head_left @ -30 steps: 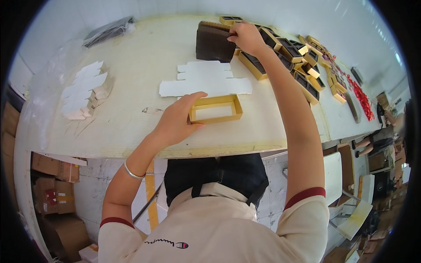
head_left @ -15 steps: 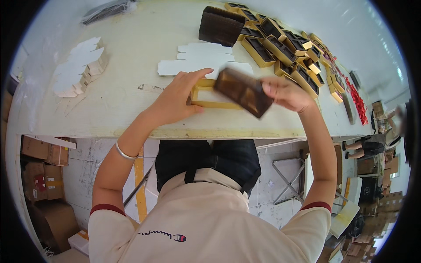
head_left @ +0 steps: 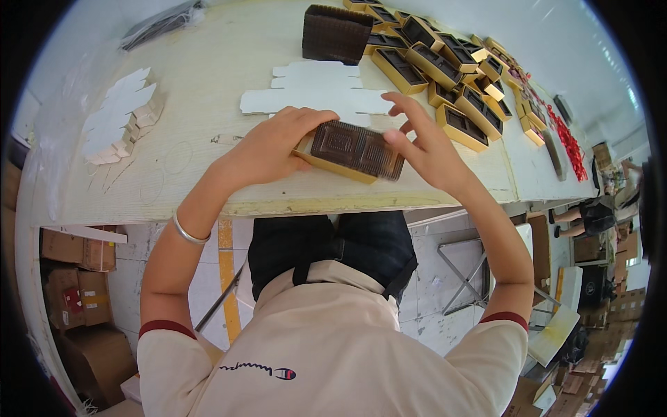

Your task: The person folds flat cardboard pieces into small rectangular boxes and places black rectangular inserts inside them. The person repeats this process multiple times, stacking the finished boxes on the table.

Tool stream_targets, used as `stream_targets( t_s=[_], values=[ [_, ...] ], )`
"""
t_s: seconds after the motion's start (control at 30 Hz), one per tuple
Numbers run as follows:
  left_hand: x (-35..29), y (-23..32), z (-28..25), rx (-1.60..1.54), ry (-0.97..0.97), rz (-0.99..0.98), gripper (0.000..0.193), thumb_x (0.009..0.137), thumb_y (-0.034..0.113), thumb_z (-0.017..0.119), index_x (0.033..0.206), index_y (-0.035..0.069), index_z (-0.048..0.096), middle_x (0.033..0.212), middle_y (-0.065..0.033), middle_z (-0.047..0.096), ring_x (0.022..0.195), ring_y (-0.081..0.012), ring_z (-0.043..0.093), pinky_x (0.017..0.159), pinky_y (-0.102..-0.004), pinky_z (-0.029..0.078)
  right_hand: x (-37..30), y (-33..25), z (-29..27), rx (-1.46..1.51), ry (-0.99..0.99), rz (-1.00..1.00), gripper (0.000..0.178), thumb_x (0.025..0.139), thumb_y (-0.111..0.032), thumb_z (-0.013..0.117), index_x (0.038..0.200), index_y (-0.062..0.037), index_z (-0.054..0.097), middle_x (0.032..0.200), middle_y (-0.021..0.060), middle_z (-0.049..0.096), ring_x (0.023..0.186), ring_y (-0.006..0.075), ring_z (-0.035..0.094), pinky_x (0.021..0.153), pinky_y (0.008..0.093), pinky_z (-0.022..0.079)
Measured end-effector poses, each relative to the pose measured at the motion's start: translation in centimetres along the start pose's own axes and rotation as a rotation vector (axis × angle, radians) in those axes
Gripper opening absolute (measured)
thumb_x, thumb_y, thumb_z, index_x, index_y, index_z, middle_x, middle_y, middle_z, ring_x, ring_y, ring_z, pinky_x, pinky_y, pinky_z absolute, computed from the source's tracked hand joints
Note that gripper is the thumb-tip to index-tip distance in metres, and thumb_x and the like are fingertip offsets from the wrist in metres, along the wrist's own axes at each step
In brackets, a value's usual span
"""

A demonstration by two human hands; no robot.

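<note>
My left hand [head_left: 276, 147] grips the left end of a gold cardboard box [head_left: 339, 169], thumb at the near side and fingers over the far side. A dark brown plastic insert tray [head_left: 356, 149] with molded compartments lies over the box's open top, its right end overhanging slightly. My right hand [head_left: 429, 147] is at the tray's right end, fingers apart and raised, the thumb at or very near the tray's edge. Just beyond the hands lie flat white carton blanks [head_left: 313, 87]. A stack of brown insert trays [head_left: 336, 35] stands behind them.
Several gold boxes with brown inserts [head_left: 434, 64] are heaped at the far right, with red ribbon pieces [head_left: 566, 142] beyond. More white carton blanks [head_left: 125, 115] stand at the left. A plastic-wrapped dark bundle [head_left: 163, 26] lies far left. The table's front edge [head_left: 278, 207] runs close to me.
The brown insert tray has moved left and down from my right hand onto the gold box. My right hand's fingers have opened off it. My left hand still holds the box, now tilted.
</note>
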State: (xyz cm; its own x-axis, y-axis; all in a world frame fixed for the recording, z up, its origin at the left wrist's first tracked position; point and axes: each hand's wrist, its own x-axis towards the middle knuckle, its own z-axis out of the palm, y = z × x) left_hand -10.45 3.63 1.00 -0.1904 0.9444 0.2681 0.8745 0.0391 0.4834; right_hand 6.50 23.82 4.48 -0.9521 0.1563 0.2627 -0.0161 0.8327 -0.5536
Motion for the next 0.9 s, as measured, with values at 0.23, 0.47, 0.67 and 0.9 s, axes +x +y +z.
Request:
stream_targets(
  t_s=[0.23, 0.47, 0.67, 0.9],
  values=[
    [0.5, -0.1, -0.1, -0.089, -0.056, -0.046, 0.087, 0.064, -0.004, 0.076, 0.139, 0.017, 0.037, 0.123, -0.0082, 0.054, 0.114, -0.0271, 0.049, 0.100, -0.0376, 0.043, -3.0, 0.3, -0.1, -0.241, -0.041, -0.350, 0.048, 0.073, -0.021, 0.074, 0.117, -0.0059, 0.062, 0.105, 0.0162, 0.057, 0.086, 0.0288, 0.059, 0.071, 0.0333, 0.049],
    [0.7, 0.4, -0.1, -0.057, -0.093, -0.050, 0.087, 0.062, -0.002, 0.077, 0.139, 0.017, 0.041, 0.129, -0.0055, 0.053, 0.111, -0.0252, 0.049, 0.098, -0.0366, 0.044, -2.0, 0.1, -0.8, -0.211, -0.188, -0.330, 0.048, 0.076, -0.024, 0.073, 0.118, -0.0047, 0.061, 0.098, 0.0166, 0.058, 0.086, 0.0308, 0.056, 0.076, 0.0377, 0.047],
    [0.5, -0.4, 0.1, 0.011, -0.089, -0.004, 0.083, 0.067, 0.021, 0.080, 0.140, 0.012, 0.040, 0.143, -0.0100, 0.038, 0.121, -0.0300, 0.042, 0.105, -0.0388, 0.036, -1.6, -0.9, 1.1, -0.288, -0.152, -0.402, 0.047, 0.082, -0.024, 0.068, 0.123, -0.0038, 0.057, 0.103, 0.0187, 0.057, 0.092, 0.0343, 0.056, 0.080, 0.0394, 0.046],
    [-0.3, 2.6, 2.2, 0.384, 0.073, 0.022, 0.089, 0.069, 0.055, 0.073, 0.140, 0.012, 0.040, 0.147, -0.0124, 0.033, 0.133, -0.0382, 0.031, 0.107, -0.0470, 0.031, -1.3, 0.9, 1.6, -0.197, -0.181, -0.524, 0.045, 0.076, -0.002, 0.065, 0.121, 0.0007, 0.056, 0.087, 0.0134, 0.064, 0.077, 0.0305, 0.061, 0.066, 0.0360, 0.050]
  ],
)
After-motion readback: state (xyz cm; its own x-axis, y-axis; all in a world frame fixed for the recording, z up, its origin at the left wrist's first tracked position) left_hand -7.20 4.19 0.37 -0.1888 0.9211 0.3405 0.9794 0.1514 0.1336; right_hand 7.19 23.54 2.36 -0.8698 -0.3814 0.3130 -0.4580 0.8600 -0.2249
